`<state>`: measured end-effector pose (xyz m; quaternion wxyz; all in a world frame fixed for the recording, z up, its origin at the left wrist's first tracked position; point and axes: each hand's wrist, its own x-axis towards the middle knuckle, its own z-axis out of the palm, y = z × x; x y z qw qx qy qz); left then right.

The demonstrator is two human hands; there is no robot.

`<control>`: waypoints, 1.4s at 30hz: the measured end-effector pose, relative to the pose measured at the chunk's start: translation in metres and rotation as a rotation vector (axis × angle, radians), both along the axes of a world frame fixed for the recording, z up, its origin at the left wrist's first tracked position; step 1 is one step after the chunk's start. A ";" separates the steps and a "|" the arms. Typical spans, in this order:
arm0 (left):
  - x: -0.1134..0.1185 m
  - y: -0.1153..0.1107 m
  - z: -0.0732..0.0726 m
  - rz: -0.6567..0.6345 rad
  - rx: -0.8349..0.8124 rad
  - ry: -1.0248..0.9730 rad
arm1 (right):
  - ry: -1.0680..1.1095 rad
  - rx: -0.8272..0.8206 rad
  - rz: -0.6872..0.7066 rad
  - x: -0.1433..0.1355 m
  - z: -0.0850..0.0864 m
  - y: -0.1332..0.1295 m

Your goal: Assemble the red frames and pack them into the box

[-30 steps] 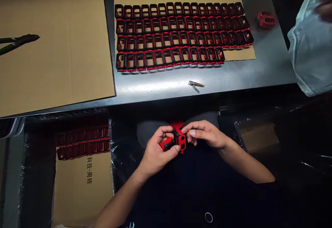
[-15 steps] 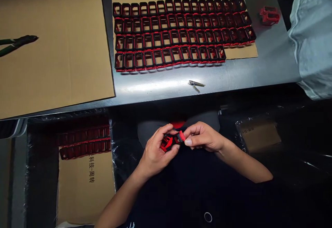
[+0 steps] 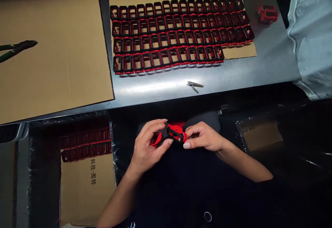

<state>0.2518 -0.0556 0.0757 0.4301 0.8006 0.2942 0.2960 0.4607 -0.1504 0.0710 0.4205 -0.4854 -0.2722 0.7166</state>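
Observation:
In front of my body, below the table edge, both hands hold red-and-black plastic frame pieces. My left hand (image 3: 149, 143) is closed, its fingers and thumb around a black piece with a red edge (image 3: 157, 140), mostly covered by the hand. A red-and-black frame (image 3: 176, 130) slants between the two hands, its opening partly showing. My right hand (image 3: 203, 139) pinches the right end of that frame between thumb and fingers. Whether the pieces in the two hands are joined or separate, I cannot tell.
On the metal table (image 3: 155, 89), several rows of red-and-black frames (image 3: 164, 39) stand on cardboard. Red frames (image 3: 268, 14) sit at right, near pale fabric (image 3: 311, 41). Small metal tweezers-like pieces (image 3: 195, 85) lie near the edge, green-handled pliers (image 3: 19, 48) at left. More frames (image 3: 86, 150) rest in a lower lined box.
My left hand has shifted left, and the frame between my hands has turned so more of its red side and opening shows. My right hand keeps its pinch.

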 end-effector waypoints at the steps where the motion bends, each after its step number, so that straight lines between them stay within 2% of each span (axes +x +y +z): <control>1: -0.001 -0.001 -0.001 0.034 -0.050 0.007 | -0.040 0.032 -0.012 -0.001 0.000 0.000; 5: 0.000 -0.007 -0.005 0.091 -0.201 0.046 | -0.230 0.226 -0.047 -0.004 -0.001 0.000; 11: 0.008 -0.017 -0.010 0.069 -0.032 0.102 | -0.467 0.488 -0.051 -0.008 -0.008 -0.002; 19: 0.013 -0.021 -0.012 0.041 -0.002 -0.002 | -0.560 0.612 -0.064 -0.010 -0.008 -0.004; 25: 0.009 -0.026 -0.018 0.131 -0.053 0.017 | -0.578 0.553 0.012 -0.005 0.000 -0.003; 29: 0.006 -0.029 -0.020 0.123 -0.034 0.027 | -0.527 0.351 -0.114 0.004 0.003 -0.004; 32: 0.007 -0.029 -0.019 0.094 0.005 0.044 | -0.369 0.212 -0.189 0.004 0.005 -0.003; 36: 0.010 -0.029 -0.016 0.062 0.108 0.059 | -0.275 0.200 -0.174 -0.004 0.011 0.003; 42: 0.012 -0.025 -0.015 0.042 0.373 0.092 | -0.439 0.238 -0.119 -0.016 0.018 0.011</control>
